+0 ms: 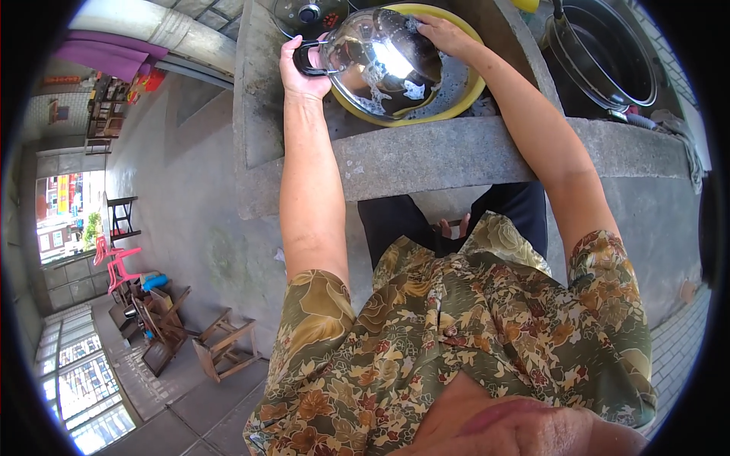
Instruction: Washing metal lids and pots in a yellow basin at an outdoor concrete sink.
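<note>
A shiny steel pot (pixel 363 53) with patches of white suds on it is tilted over a yellow basin (pixel 372 118). My left hand (pixel 303 74) is closed round the pot's black side handle (pixel 308 58). On the pot's far right side lies my right hand (pixel 450 36), its fingers bent against the metal. A small greyish thing shows under those fingertips, too little of it visible to name. Soapy water (pixel 454 80) fills the basin beside the pot. The pot's far edge and the basin's left part are hidden.
The basin stands in a concrete sink (pixel 449 156) with a thick front edge. A lid with a black knob (pixel 309 14) lies at the back left. On the right are a large dark pan (pixel 604 49) and a grey cloth (pixel 680 137). Wooden stools (pixel 228 346) stand far left.
</note>
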Action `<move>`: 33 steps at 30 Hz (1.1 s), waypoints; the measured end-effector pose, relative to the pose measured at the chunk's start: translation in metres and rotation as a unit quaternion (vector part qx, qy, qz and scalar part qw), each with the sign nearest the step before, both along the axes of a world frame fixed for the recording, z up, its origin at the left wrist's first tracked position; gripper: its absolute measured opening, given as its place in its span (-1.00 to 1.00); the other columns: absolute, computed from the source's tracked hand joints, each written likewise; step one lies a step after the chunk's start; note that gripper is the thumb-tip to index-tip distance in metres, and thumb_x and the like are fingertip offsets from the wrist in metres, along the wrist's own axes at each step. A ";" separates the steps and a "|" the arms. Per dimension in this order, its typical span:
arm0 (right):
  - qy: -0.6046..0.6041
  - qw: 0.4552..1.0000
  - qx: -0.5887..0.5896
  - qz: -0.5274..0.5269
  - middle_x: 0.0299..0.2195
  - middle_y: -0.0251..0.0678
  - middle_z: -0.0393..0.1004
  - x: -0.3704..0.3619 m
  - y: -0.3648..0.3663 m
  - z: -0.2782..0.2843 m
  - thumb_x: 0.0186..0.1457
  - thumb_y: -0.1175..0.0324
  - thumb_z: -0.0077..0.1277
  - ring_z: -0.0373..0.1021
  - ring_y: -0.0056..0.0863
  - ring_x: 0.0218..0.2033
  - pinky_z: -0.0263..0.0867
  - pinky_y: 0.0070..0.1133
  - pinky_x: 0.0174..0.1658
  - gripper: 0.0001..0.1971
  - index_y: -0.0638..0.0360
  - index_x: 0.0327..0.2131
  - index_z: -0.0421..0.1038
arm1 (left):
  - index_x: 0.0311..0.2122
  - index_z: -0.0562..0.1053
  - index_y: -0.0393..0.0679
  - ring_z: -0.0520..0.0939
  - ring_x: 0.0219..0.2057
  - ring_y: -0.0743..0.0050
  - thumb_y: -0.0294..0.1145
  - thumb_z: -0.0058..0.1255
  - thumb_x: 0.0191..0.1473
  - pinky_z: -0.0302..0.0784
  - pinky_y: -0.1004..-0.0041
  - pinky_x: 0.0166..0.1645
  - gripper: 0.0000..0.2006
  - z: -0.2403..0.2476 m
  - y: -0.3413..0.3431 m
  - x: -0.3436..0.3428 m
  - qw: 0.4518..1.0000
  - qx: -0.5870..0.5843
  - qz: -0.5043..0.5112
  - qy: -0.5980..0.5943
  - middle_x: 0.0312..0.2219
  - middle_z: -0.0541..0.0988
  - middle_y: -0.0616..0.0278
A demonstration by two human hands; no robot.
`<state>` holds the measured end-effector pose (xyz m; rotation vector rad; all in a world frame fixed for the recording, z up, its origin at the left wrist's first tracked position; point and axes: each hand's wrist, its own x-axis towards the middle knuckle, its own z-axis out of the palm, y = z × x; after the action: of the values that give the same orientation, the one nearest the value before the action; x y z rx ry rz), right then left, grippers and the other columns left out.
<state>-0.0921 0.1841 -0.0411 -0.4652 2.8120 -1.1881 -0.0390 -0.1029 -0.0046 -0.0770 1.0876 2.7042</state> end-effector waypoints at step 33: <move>0.227 0.954 -0.089 0.174 0.00 0.04 0.38 0.046 -0.042 0.055 0.22 0.37 -0.08 0.34 0.02 0.03 0.26 -0.29 0.11 -0.60 0.09 0.13 0.34 | 0.07 0.41 -0.22 0.56 -0.01 0.01 0.08 -0.22 0.28 0.45 0.07 0.13 -0.46 0.022 0.023 0.015 0.978 0.147 0.108 0.105 -0.04 0.56 0.00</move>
<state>-0.0456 0.1418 0.0137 -1.3419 2.7877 -1.4018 -0.0237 -0.0801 0.0176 0.1523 0.7536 3.0963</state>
